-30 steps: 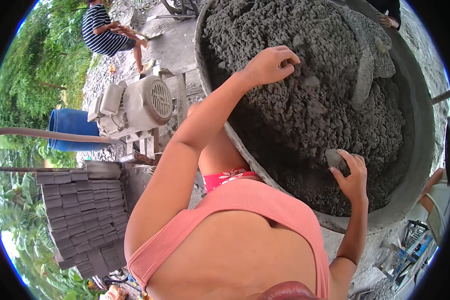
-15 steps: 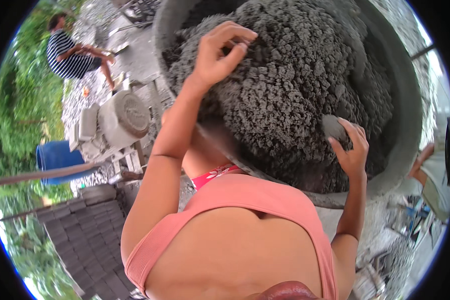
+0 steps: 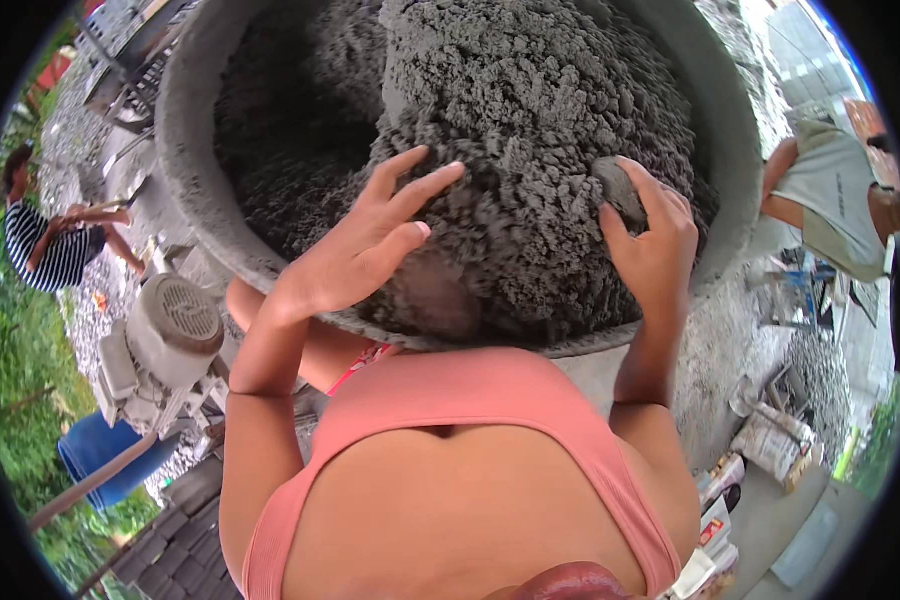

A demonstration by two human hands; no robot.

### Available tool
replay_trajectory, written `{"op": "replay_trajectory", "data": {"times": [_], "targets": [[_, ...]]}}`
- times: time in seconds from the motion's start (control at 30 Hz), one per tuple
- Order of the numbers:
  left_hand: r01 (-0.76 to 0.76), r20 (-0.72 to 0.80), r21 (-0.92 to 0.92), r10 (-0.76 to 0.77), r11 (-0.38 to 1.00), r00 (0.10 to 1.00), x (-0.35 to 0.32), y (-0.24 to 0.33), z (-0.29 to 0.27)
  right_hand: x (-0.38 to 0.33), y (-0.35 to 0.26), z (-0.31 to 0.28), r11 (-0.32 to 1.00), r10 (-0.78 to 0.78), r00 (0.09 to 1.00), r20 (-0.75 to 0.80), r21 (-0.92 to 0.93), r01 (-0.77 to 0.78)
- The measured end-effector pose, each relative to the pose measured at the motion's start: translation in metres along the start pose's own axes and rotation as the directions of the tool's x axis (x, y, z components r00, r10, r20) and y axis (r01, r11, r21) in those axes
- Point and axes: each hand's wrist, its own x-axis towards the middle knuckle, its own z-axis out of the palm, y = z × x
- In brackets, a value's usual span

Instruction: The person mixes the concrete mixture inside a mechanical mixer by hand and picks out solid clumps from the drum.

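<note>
The right hand [image 3: 660,235] pinches a grey lump [image 3: 622,192] between thumb and fingers, apparently to suit its roundness, over the dark mix [image 3: 530,120] in a round tub [image 3: 738,150]. The left hand [image 3: 355,252] spreads its fingers above (touching the mix or not, I can't tell). The tub stands close, presumably for easy reach.

Daylight is bright — grey mix [image 3: 530,110] partly blurred, edges bent.

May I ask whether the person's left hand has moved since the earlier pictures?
Yes; the left hand has moved towards the tub's near rim.
</note>
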Motion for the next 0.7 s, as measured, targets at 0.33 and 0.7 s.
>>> {"op": "replay_trajectory", "data": {"times": [0.33, 0.7], "targets": [[0.340, 0.197, -0.454, -0.279, 0.823, 0.940, -0.001, -0.035, 0.047, -0.017, -0.018, 0.005, 0.984, -0.166, 0.952, 0.257, 0.110, 0.142], [0.555, -0.314, 0.563, -0.463, 0.612, 0.829, -0.016, -0.085, -0.050, 0.041, 0.041, 0.025, -0.037, 0.240, 0.789, 0.566, 0.817, -0.575]]}}
